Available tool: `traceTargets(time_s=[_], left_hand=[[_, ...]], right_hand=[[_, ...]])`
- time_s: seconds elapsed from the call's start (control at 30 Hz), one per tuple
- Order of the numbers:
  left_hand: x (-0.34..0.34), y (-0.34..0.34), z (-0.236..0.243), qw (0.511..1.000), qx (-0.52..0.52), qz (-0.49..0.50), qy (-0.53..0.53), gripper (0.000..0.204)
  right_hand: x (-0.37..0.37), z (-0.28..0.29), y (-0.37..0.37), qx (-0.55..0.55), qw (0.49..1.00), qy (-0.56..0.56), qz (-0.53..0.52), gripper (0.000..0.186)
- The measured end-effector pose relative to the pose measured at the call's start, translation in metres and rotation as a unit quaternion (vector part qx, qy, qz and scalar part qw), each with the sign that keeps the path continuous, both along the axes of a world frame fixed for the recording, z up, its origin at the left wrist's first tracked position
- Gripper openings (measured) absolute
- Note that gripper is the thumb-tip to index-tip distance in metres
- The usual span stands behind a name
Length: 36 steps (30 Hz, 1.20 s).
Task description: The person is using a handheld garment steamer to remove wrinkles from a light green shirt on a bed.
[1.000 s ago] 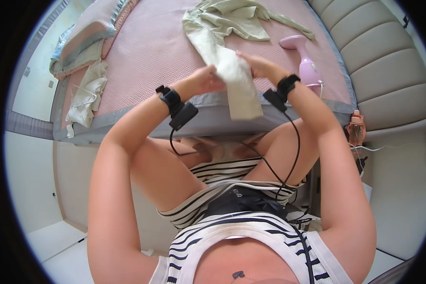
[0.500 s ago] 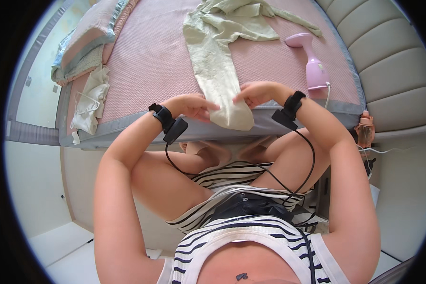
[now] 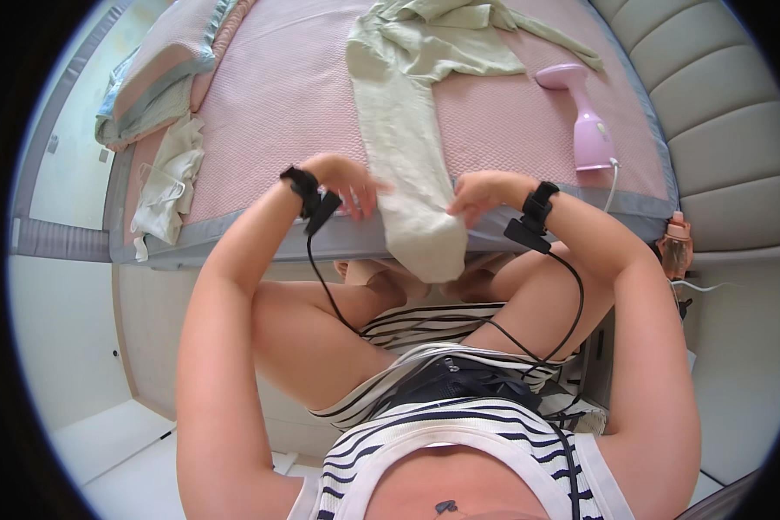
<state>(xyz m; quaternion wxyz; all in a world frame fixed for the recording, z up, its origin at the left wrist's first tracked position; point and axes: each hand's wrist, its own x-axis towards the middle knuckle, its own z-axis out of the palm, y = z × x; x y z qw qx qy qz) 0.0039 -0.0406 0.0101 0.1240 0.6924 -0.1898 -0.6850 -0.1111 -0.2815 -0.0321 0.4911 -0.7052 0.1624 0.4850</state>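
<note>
A pale sage-green garment (image 3: 394,121) lies on the pink quilted bedspread (image 3: 277,87), one long section hanging over the bed's near edge toward my knees. Beside its left edge, my left hand (image 3: 349,186) has loose, spread fingers, slightly blurred at the tips. At the other edge my right hand (image 3: 477,195) pinches the fabric with curled fingers. Both wrists wear black straps with small cabled boxes. A lilac handheld appliance (image 3: 591,130), apparently a garment steamer, lies on the bed to the right, trailing a white cord.
Folded pink-and-blue bedding (image 3: 156,69) is at the upper left, with crumpled white fabric and a hanger (image 3: 165,186) below it. A padded grey headboard (image 3: 711,130) runs along the right. A peach bottle (image 3: 676,243) stands by the bed's near right corner. My bare legs are bent below the bed edge.
The near section of the garment has moved toward me and now hangs lower. My hands have come down and apart compared with a second ago; the left has lifted slightly in the last half second.
</note>
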Motion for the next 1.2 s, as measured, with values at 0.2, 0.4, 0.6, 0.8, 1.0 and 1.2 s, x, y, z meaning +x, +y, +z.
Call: traceTargets(time_s=[0.2, 0.4, 0.6, 0.8, 1.0, 1.2], left_hand=[[0.147, 0.007, -0.047, 0.823, -0.201, 0.485, -0.216, 0.057], [0.206, -0.047, -0.078, 0.697, -0.296, 0.628, -0.179, 0.056], [0.223, -0.036, -0.102, 0.637, -0.311, 0.705, -0.033, 0.026], [0.225, -0.021, -0.1, 0.624, -0.335, 0.706, -0.009, 0.029], [0.223, -0.019, -0.104, 0.656, -0.367, 0.659, 0.003, 0.043], [0.197, -0.027, -0.087, 0.652, -0.417, 0.631, -0.055, 0.042]], right_hand=[[0.068, 0.068, 0.003, -0.28, 0.92, -0.181, 0.205, 0.036], [0.139, 0.002, 0.007, -0.352, 0.807, -0.473, -0.036, 0.048], [0.155, -0.039, 0.024, -0.317, 0.753, -0.55, -0.172, 0.037], [0.159, -0.02, -0.006, 0.092, 0.885, -0.324, -0.323, 0.025], [0.166, -0.014, 0.007, -0.081, 0.902, -0.329, -0.268, 0.032], [0.187, -0.046, 0.014, 0.053, 0.772, -0.484, -0.409, 0.026]])
